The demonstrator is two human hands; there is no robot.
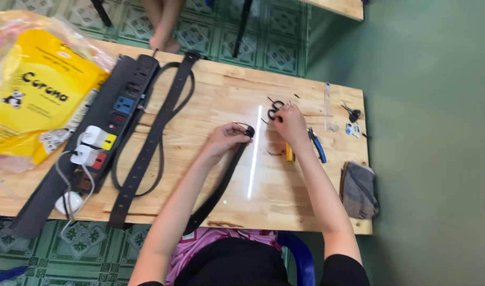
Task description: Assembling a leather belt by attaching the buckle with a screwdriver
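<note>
My left hand point(225, 139) pinches the far end of a dark leather strap point(217, 193) that runs back over the wooden table's point(295, 196) near edge. Black scissors point(275, 109) are gripped in my right hand point(291, 124), a short way right of the strap's end. A yellow-handled tool point(289, 153) lies under my right wrist. Blue-handled pliers point(317, 145) rest just right of that hand.
A long dark belt with holes point(147, 151) and a black power strip point(112, 114) with white plugs lie to the left, beside a yellow plastic bag point(38, 90). A clear ruler point(327, 103), keys point(353, 113) and a grey pouch point(359, 190) sit at the right end. Someone's bare foot point(163, 39) shows beyond the table.
</note>
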